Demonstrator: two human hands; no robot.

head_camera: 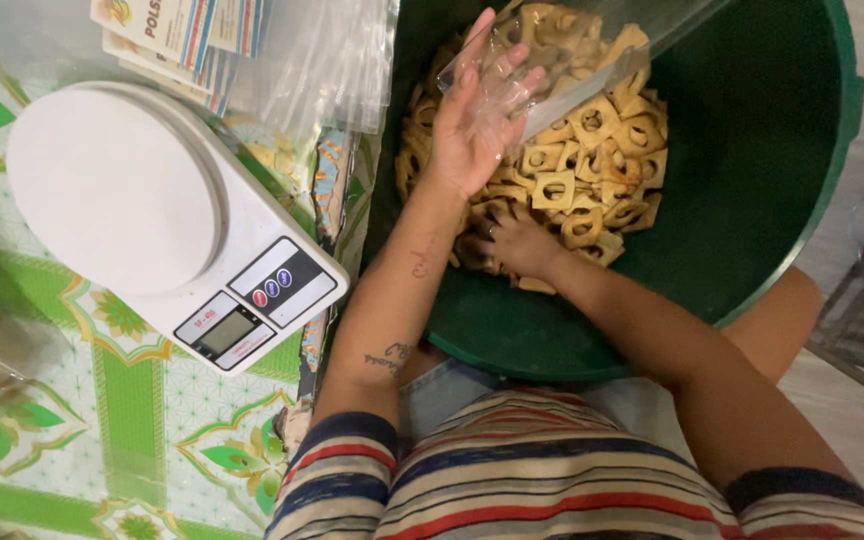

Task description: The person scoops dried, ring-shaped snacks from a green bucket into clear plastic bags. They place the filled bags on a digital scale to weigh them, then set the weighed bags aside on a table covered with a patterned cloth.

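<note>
Your left hand (477, 120) has its grip on a clear plastic bag (592, 45), mouth tilted down toward the square ring crackers (592, 160) in the green tub (752, 200). Your right hand (517, 240), nearer the pile, closes on crackers just below. White scale (152, 215) sits left on the bench.

Clear, glossy plastic bag (592, 45) over dry, matt, rough-looking snack pieces (592, 160) in a smooth green plastic tub (772, 200). Scale (167, 215) – white plastic w/ smooth, slightly shiny top. Patterned table cover (102, 400) – glossy; striped knit cloth shirt (552, 470).
</note>
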